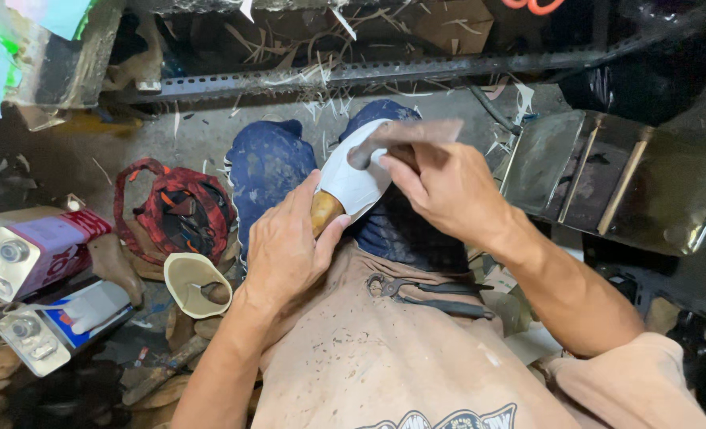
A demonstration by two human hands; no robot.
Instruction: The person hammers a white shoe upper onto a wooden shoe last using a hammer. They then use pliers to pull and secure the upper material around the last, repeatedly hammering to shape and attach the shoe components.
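- The fingers of the right hand (448,187) are closed around a flat grey tool with a dark handle (404,135); its blurred outline suggests movement. The tool's rounded end is pressed onto the white upper of a shoe on a tan wooden last (351,184).
- The fingers of the left hand (285,242) are curled under and around the tan heel end of the last, with the thumb laid along its side, so that the work is braced on the knees in dark blue trousers (269,163).
- The step in hand is judged to be the smoothing or rubbing down of the white upper over the last.
- For the next move, a firm hold by the left hand is required, and the tool has to be kept flat so the white material is not creased or marked.
- A pair of dark pincers (416,287) lies on the stained beige apron (369,349), just below the work.
- On the floor to the left, a cream shoe part (194,280), a red and black strap bundle (174,208) and two rectangular metal cans (31,254) are seen.
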